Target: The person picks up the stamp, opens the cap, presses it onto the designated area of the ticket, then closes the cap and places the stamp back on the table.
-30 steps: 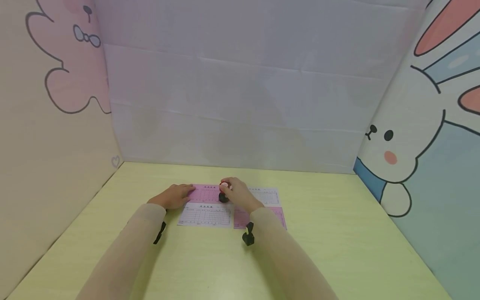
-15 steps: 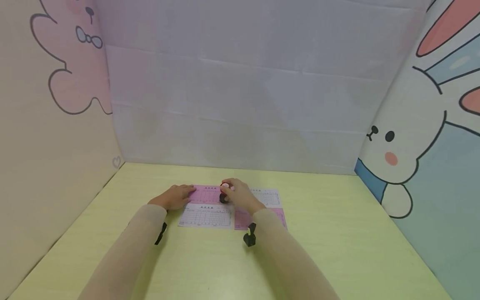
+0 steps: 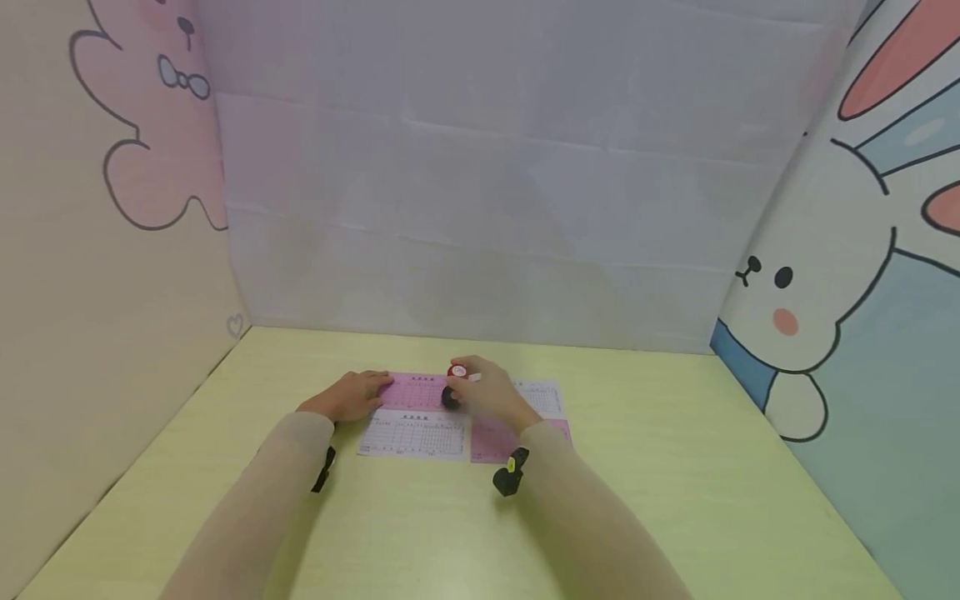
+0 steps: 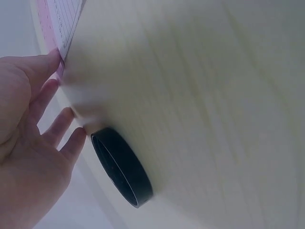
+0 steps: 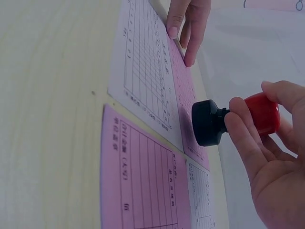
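Observation:
A round stamp with a red handle (image 5: 263, 113) and a black base (image 5: 206, 123) is gripped by the fingers of my right hand (image 3: 491, 392). In the right wrist view its base appears tilted just above the far left pink form (image 5: 178, 71), with a shadow on the paper. My left hand (image 3: 348, 395) rests at the left edge of that form, fingers fairly straight, touching the paper. Near its fingertips in the left wrist view lies a shallow dark ring-shaped piece (image 4: 123, 167). A white form (image 3: 414, 435) lies in front of the far left pink one.
A near right pink form (image 3: 491, 442) and a far right white form (image 3: 543, 398) complete a two-by-two layout. The pale yellow table (image 3: 405, 525) extends around the papers. A white back wall (image 3: 480, 208) and cartoon-printed side walls enclose it.
The right wrist has shifted slightly right, and the stamp's red handle has moved a little right relative to its base. My left hand stays on the form. The whole view has drifted slightly.

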### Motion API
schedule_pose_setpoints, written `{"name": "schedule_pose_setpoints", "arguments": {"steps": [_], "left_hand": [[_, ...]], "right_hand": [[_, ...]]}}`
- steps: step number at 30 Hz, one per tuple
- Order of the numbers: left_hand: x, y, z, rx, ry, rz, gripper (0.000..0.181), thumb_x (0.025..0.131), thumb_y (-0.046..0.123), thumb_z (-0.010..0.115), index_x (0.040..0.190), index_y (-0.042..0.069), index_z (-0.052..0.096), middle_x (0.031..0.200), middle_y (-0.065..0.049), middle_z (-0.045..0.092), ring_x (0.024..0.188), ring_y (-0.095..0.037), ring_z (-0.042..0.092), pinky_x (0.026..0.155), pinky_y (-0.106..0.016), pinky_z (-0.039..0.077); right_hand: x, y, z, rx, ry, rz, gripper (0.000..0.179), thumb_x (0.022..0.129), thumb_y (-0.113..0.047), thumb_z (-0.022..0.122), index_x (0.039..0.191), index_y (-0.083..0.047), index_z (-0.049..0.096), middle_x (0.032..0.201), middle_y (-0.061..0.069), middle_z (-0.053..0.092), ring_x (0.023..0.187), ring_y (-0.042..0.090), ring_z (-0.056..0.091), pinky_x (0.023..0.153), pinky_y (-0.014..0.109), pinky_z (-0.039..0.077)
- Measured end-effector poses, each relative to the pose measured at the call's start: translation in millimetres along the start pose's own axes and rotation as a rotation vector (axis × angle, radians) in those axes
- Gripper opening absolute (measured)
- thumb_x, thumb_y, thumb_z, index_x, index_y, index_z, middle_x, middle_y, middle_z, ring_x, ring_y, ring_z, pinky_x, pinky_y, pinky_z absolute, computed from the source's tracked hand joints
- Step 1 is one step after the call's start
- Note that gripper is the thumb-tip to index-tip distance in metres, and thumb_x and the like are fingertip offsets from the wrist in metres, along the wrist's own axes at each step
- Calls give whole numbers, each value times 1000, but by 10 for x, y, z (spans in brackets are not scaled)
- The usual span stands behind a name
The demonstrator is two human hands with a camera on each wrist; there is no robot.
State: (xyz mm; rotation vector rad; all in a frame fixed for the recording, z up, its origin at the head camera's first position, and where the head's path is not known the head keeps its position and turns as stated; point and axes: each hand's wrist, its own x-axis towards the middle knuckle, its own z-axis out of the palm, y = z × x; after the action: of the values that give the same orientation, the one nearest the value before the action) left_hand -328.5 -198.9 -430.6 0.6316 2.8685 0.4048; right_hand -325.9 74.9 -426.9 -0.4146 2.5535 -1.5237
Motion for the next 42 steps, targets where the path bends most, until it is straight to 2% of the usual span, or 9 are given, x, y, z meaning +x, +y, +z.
{"name": "schedule_pose_setpoints", "arguments": {"steps": [4,10,16,22,26,35,38,42], "left_hand": [[18,-17,20,3,7,9,48,103,14,53,147,-3,45,153,-26,38,140,-50,32,115,-60,25],[45,-61,46,-66,30,9,48,104,16,51,149,-2,43,155,-27,34,142,-51,28,115,-62,23],[104,7,60,-256,119,-7,51,104,13,52,152,1,39,155,-28,34,142,-50,27,115,-63,22],[248,214,62,-444,210,27,53,103,16,55,151,1,41,154,-21,40,142,-44,33,115,-59,27],[321,370,82,-475,226,35,54,102,19,58,151,4,43,151,-16,45,141,-40,37,114,-58,29],[431,729,132,-547,217,40,53,99,19,64,149,9,48,143,-15,54,135,-39,45,111,-58,34],[501,823,184,-502,194,52,50,99,16,64,146,9,51,143,-14,55,136,-37,45,112,-55,35],[558,946,228,-421,163,68,46,98,15,64,143,8,55,144,-12,54,137,-33,44,114,-50,34]], "right_hand": [[-34,-2,-91,29,4,-20,51,97,-33,67,143,-16,55,133,8,60,92,13,71,88,37,54],[-88,24,-218,52,3,-35,52,96,-36,67,143,-16,55,132,7,60,95,17,71,93,44,52],[-121,85,-338,69,0,-47,55,96,-38,67,145,-17,54,130,7,61,97,18,69,98,51,47],[-145,144,-451,119,-2,-53,56,96,-36,68,145,-14,53,134,9,55,97,21,70,101,55,42],[-158,153,-514,119,2,-47,57,96,-36,68,145,-13,52,130,10,56,96,22,71,102,56,40],[-230,172,-707,129,24,-47,56,97,-34,67,145,-9,51,126,11,60,103,26,69,105,55,40],[-254,197,-787,153,25,-57,58,98,-32,67,146,-6,49,128,15,59,104,30,68,105,53,43],[-277,226,-888,184,20,-67,55,100,-26,65,147,-3,47,128,18,58,101,29,69,98,42,52]]}}
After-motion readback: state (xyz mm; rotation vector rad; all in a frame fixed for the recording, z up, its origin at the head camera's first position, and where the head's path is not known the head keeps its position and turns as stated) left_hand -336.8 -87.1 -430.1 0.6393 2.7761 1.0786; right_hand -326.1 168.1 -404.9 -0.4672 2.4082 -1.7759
